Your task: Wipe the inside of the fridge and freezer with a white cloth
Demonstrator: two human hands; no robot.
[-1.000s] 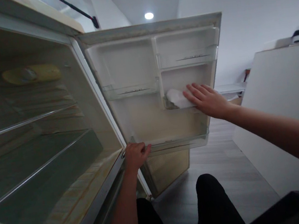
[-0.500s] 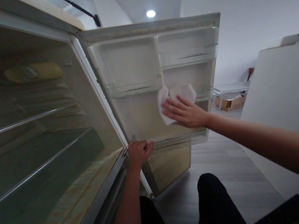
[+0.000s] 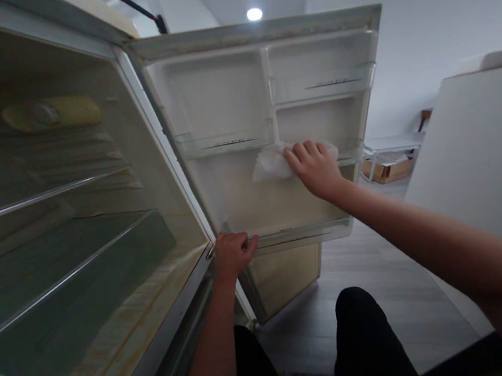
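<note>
A white wipe (image 3: 270,163), thin and crumpled, is in my right hand (image 3: 317,170), whose fingers are bent over it. The wipe lies near the divider on the inner face of the open fridge door (image 3: 252,197), below the upper bins. My left hand (image 3: 235,253) is curled over the left end of the lower clear door bin (image 3: 308,235), near the hinge side; its thumb points right along the bin's rim.
At left is the fridge interior with glass shelves (image 3: 56,287), brownish stains and a yellowed lamp cover (image 3: 51,113). A lower door (image 3: 290,275) hangs open too. To the right stand a white cabinet (image 3: 481,182) and a cardboard box (image 3: 387,171). My knees (image 3: 362,327) are below.
My right hand has moved slightly up, and its flat fingers have bent round the wipe. The wipe has shifted up and bunched. My left hand has stayed in place.
</note>
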